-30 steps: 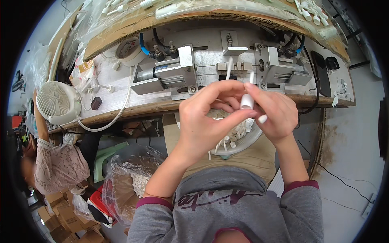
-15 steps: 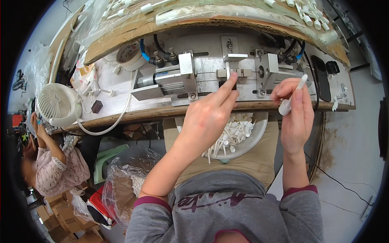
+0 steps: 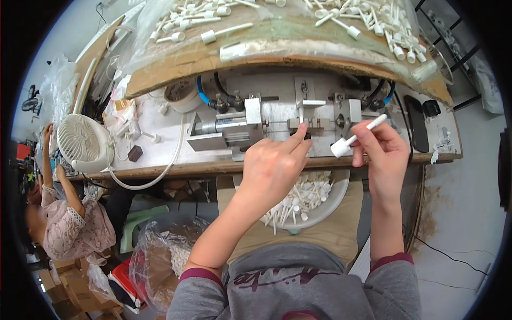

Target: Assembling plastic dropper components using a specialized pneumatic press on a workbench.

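My left hand (image 3: pixel 274 166) reaches over the bench edge, its index finger stretched toward a small metal clamp block (image 3: pixel 320 123). The fingertip is at or touching this block; its thumb is hidden. A white plastic piece (image 3: pixel 301 114) sits in the fixture just beyond that fingertip. My right hand (image 3: pixel 385 154) pinches a white plastic stick with a cup-shaped end (image 3: pixel 370 128) between thumb and fingers, the cup pointing left and down. Below my hands, a round pale basin (image 3: pixel 341 197) in my lap holds many similar white sticks (image 3: pixel 306 198).
Metal cylinders (image 3: pixel 229 128) with hoses flank the fixture. A cardboard shelf (image 3: pixel 176 74) bearing more white sticks overhangs the bench. A white fan (image 3: pixel 82 141) and tape roll (image 3: pixel 181 96) are left; a dark phone (image 3: pixel 416 122) is right. Another person (image 3: pixel 80 224) works far left.
My right hand has turned the white stick from nearly upright to slanted, its cup end now left, closer to the fixture. My left hand stays near the clamp block. The view has tilted up.
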Available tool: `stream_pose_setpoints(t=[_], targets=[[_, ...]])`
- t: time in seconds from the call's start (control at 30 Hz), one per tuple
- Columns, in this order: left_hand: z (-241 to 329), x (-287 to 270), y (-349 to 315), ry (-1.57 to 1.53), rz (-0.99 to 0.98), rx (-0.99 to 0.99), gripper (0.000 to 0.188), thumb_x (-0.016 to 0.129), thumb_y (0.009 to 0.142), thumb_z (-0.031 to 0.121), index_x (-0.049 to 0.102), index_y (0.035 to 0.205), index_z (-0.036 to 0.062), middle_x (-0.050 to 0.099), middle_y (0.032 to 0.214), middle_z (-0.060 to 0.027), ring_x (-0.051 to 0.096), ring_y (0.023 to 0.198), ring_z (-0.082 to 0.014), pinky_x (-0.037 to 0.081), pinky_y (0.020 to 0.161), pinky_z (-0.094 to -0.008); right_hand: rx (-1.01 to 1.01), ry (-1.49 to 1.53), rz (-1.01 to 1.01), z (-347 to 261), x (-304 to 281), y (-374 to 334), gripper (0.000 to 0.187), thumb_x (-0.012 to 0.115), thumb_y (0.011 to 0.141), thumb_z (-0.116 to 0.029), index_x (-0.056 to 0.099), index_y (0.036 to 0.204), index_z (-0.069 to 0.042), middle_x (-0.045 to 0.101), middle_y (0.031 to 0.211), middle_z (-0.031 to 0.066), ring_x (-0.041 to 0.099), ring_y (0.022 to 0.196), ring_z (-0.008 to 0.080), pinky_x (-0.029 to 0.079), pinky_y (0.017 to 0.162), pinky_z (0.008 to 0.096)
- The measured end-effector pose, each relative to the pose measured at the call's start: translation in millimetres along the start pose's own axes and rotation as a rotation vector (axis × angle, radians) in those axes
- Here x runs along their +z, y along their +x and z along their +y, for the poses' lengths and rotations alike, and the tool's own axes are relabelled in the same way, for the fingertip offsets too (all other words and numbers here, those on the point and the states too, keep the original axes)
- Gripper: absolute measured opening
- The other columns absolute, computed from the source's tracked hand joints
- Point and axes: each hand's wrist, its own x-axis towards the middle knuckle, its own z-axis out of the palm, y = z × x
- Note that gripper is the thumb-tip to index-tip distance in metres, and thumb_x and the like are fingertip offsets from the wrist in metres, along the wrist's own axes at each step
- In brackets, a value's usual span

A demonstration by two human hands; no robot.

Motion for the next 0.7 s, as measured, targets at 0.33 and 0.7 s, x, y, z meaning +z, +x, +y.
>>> stream_pose_setpoints(t=[0.33,0.7], targets=[[15,-37,3,-0.44,0.23,-0.116,0.035,0.08,0.072,-0.002,0.072,0.106,0.0016,0.067,0.102,-0.0094,0.068,0.081,-0.018,0.059,0.067,-0.0268,-0.346,-0.532,-0.069,-46,36,97,0.022,0.07,0.088,-0.021,0.067,0.102,-0.004,0.069,0.079,0.0068,0.065,0.064,0.0136,0.051,0.059,0.0271],[1,12,-6,-0.003,0.044,-0.034,0.026,0.079,0.071,0.014,0.071,0.095,0.0061,0.069,0.118,-0.0096,0.07,0.074,-0.021,0.054,0.063,-0.0308,-0.578,-1.601,-0.377,-32,10,230,0.02,0.045,0.087,0.004,0.052,0.106,0.002,0.055,0.109,0.0213,0.055,0.108,0.0401,0.045,0.096,0.0446]])
